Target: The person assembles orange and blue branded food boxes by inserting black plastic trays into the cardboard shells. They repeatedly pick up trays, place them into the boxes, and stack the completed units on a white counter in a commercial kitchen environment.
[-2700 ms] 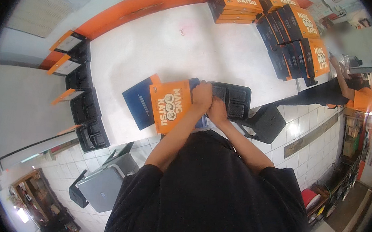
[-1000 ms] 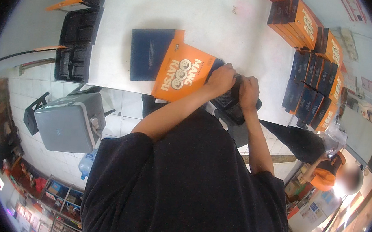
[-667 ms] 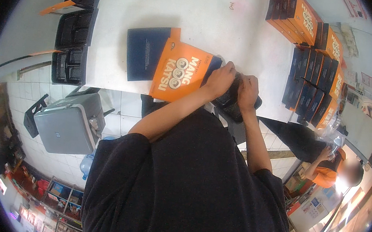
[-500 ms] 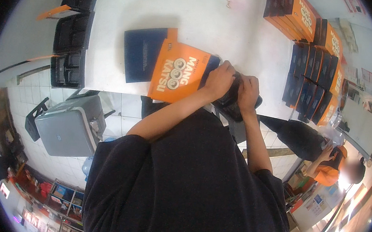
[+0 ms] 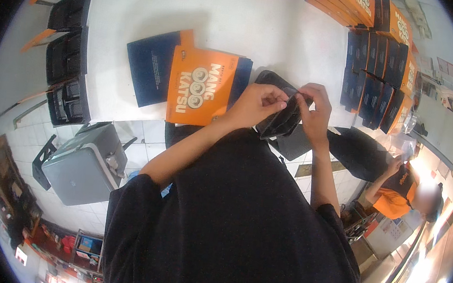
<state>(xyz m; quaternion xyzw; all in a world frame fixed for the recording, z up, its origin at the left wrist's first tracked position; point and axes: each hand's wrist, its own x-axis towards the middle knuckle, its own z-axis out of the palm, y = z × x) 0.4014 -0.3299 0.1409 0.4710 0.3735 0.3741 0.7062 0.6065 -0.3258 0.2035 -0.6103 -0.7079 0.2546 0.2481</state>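
My left hand (image 5: 256, 104) and my right hand (image 5: 312, 114) both pinch the upper rim of a black plastic tray (image 5: 278, 119) held at the near edge of the white table (image 5: 220, 28). The tray's far end (image 5: 267, 77) rests on the table. Just left of my left hand lies an orange printed box sleeve (image 5: 199, 88), flat, overlapping a dark blue flattened sleeve (image 5: 149, 73).
Stacks of orange and dark blue boxes (image 5: 379, 63) fill the table's far right. Black trays (image 5: 69, 63) pile up at the left end. A grey case (image 5: 82, 164) sits on the tiled floor at the left. A person in an orange shirt (image 5: 400, 192) crouches at the right.
The view has swung and the table now sits higher in frame. Both hands have stayed on the black tray beside the orange sleeve, fingers working its rim.
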